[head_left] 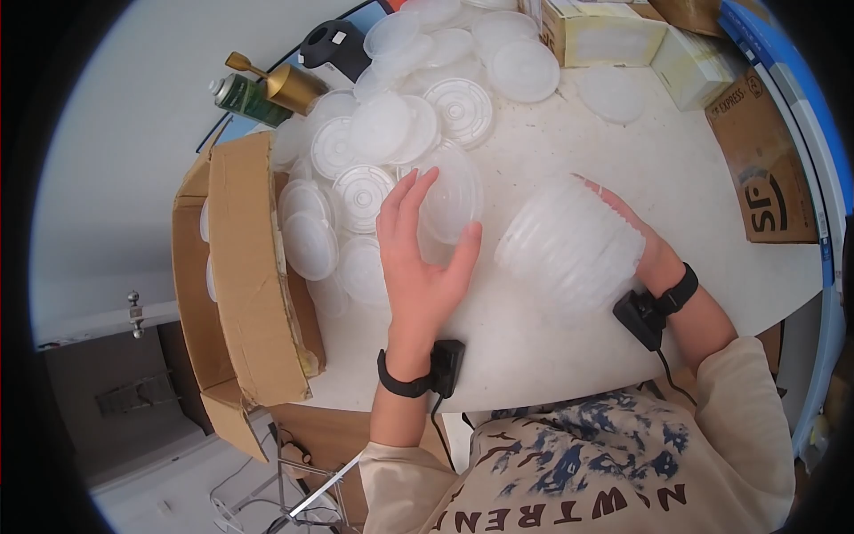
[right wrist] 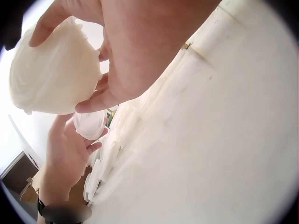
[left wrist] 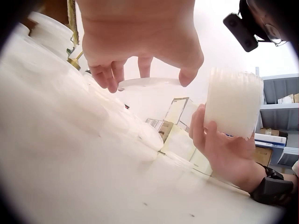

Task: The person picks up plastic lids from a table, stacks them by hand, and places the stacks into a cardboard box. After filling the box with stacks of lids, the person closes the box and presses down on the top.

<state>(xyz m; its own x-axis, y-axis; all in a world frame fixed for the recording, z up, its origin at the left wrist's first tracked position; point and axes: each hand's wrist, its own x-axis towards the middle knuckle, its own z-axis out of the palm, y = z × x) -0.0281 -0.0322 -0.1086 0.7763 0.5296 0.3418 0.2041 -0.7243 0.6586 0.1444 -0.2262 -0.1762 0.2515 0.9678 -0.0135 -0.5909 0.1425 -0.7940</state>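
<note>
My left hand (head_left: 420, 267) pinches a single clear round lid (head_left: 452, 196) by its edges; in the left wrist view the lid (left wrist: 148, 83) spans from thumb to fingers. My right hand (head_left: 645, 245) grips a thick stack of translucent lids (head_left: 574, 245), held sideways to the right of the single lid and apart from it. The right wrist view shows the fingers spread round the stack (right wrist: 56, 70), with the left hand (right wrist: 67, 154) and its lid beyond.
Loose lids (head_left: 363, 198) lie heaped on the white table (head_left: 534, 356) at the back and left. An open cardboard box (head_left: 253, 276) stands at the left edge, a green can (head_left: 249, 98) behind it. Boxes, including a brown one (head_left: 763, 160), stand at the right.
</note>
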